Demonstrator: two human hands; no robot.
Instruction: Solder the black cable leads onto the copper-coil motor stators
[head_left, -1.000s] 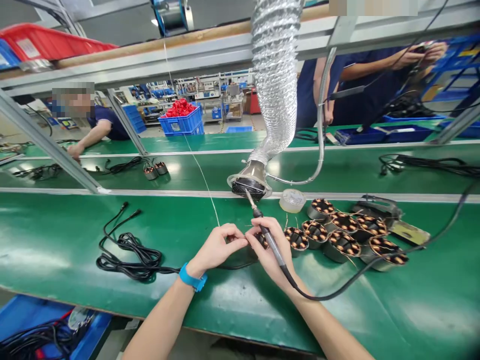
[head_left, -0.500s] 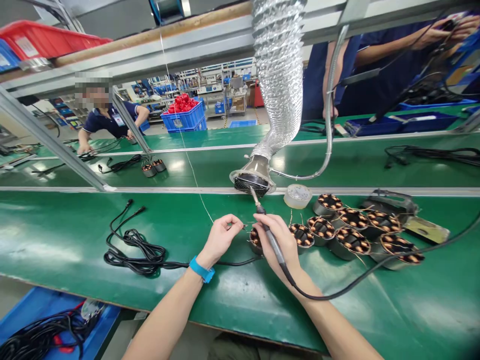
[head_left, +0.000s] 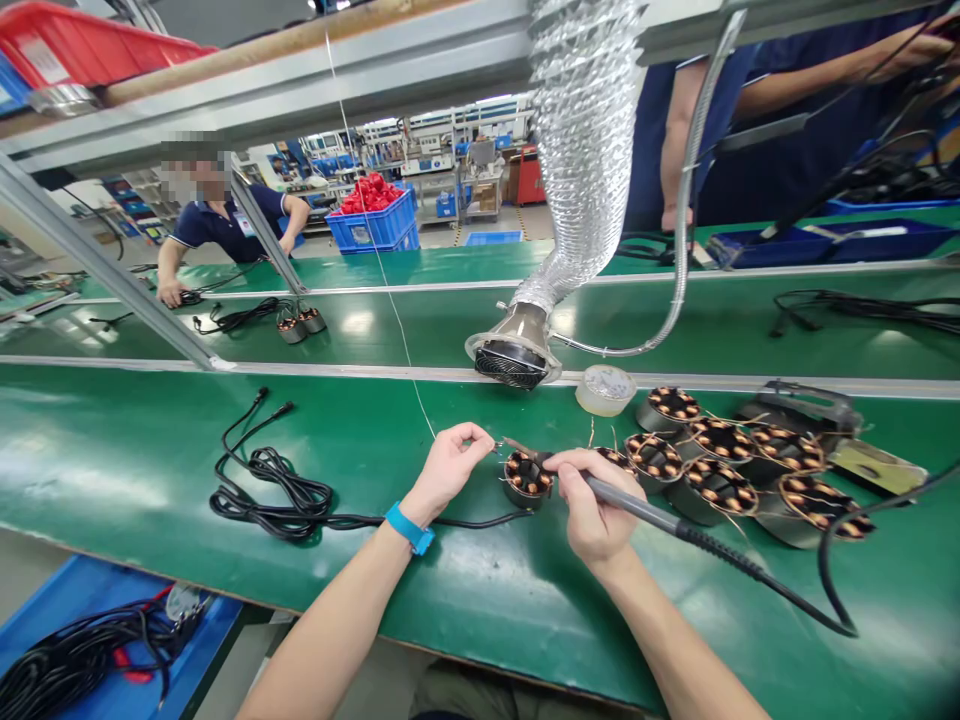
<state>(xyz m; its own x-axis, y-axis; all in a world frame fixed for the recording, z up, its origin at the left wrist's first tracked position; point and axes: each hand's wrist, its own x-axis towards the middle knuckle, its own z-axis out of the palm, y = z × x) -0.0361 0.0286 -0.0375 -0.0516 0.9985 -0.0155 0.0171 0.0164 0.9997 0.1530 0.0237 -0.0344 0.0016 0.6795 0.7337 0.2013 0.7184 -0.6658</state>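
My right hand [head_left: 600, 505] grips a soldering iron [head_left: 649, 512]. Its tip points left, above the rim of a round stator with copper windings [head_left: 527, 480]. The fingers of my left hand [head_left: 454, 462] are pinched on a thin solder wire [head_left: 397, 318] that runs down from above. A small bare end shows just past these fingertips, close to the iron's tip; whether they touch is too small to tell. From the stator's base, a black cable [head_left: 480, 523] leads left under my left wrist to a coiled bundle [head_left: 274, 495].
Several more stators [head_left: 718, 487] stand to the right, near a round pale tub [head_left: 606, 390] and a soldering iron stand [head_left: 799, 408]. A fume extraction hose [head_left: 585, 150] hangs ahead. Blue bin [head_left: 45, 610] with cables sits lower left. Co-workers [head_left: 240, 230] are across the bench.
The soldering iron in my right hand has turned from pointing forward at the hose mouth to pointing left, down at the stator. The left hand stays pinched almost in place.
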